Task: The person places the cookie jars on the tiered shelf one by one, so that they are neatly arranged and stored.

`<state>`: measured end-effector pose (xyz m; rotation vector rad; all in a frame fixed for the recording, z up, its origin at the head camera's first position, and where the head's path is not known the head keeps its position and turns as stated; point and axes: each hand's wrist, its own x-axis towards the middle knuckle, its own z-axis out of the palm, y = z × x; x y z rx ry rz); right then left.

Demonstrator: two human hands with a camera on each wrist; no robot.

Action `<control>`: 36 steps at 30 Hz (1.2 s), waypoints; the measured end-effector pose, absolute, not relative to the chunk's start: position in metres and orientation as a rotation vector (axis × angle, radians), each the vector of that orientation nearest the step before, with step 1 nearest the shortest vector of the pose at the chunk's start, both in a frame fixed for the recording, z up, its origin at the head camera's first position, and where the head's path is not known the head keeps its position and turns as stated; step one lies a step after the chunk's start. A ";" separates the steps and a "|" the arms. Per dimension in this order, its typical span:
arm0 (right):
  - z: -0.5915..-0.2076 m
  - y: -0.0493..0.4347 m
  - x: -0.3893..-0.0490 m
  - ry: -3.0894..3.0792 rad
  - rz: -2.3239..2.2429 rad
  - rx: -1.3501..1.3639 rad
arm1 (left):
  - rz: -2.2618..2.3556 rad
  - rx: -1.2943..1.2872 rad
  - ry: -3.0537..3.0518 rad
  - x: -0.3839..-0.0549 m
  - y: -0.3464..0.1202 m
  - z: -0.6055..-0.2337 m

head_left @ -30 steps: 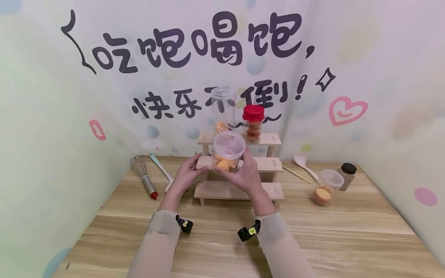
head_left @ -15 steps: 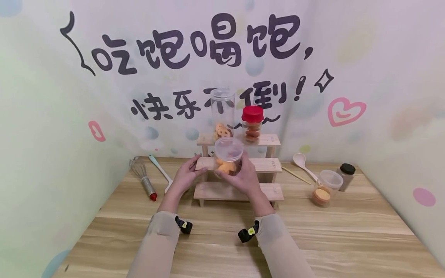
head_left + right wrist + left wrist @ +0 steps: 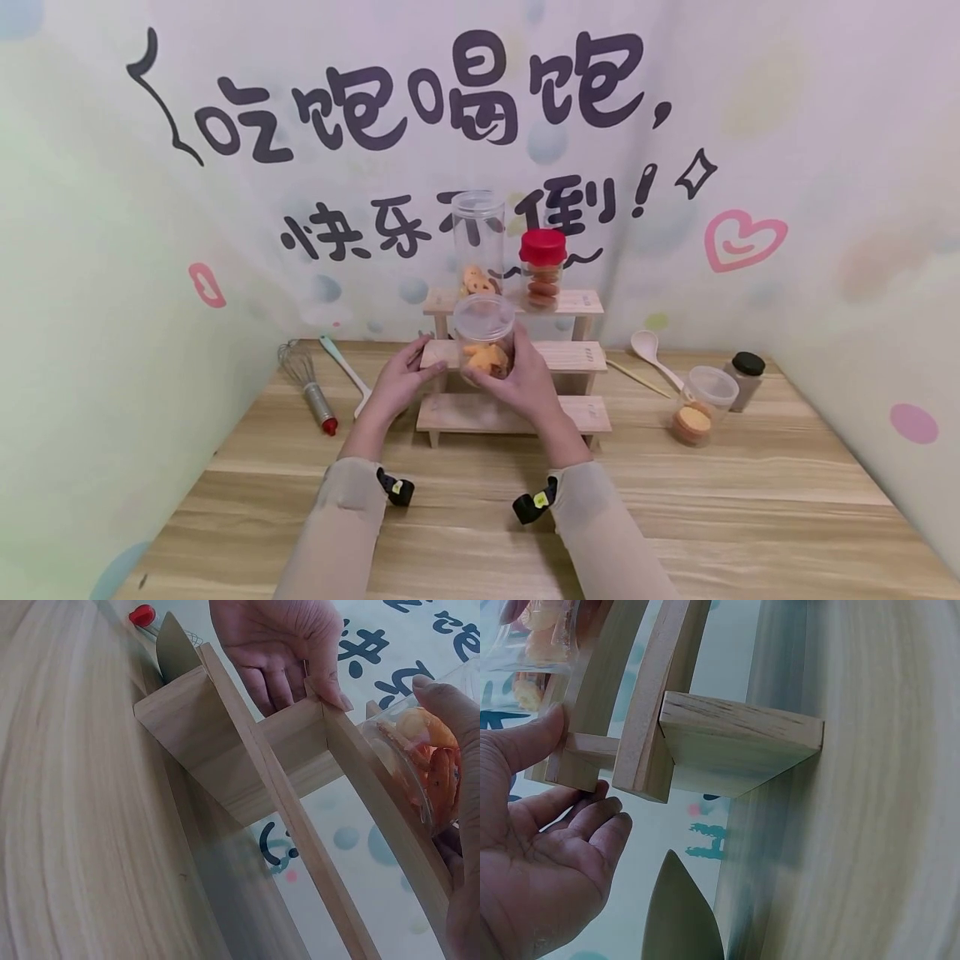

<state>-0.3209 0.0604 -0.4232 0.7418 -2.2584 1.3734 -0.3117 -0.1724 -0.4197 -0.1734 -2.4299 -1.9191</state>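
Note:
A three-step wooden display rack [image 3: 577, 356] stands on the table. My left hand [image 3: 401, 383] pinches the left end of its middle shelf, thumb on top and fingers below, as the left wrist view shows. A clear plastic jar [image 3: 486, 329] with a translucent lid and orange snack pieces is upright at the middle shelf. My right hand [image 3: 528, 379] grips this jar from the right side, thumb across its front. In the right wrist view the jar's base [image 3: 424, 769] is at the shelf; whether its full weight rests there I cannot tell.
On the top shelf are a tall clear jar [image 3: 478, 242] of cookies and a red-lidded jar [image 3: 543, 271]. A whisk [image 3: 309, 387] and a spatula [image 3: 347, 367] lie left. Rightward are a white spoon [image 3: 656, 354], a cookie jar [image 3: 703, 404] and a black-lidded jar [image 3: 745, 383].
The right hand has lowered the jar onto or close to the middle shelf and shifted it slightly left, and it stands straighter. The left hand has kept its hold on the shelf end.

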 end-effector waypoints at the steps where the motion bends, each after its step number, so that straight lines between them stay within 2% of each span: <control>1: -0.423 0.060 -0.321 -2.265 1.377 0.737 | -1.919 -0.175 -2.431 -0.312 -0.172 -0.420; 36: -0.421 0.052 -0.320 -2.336 1.214 0.657 | -1.897 -0.177 -2.449 -0.311 -0.172 -0.421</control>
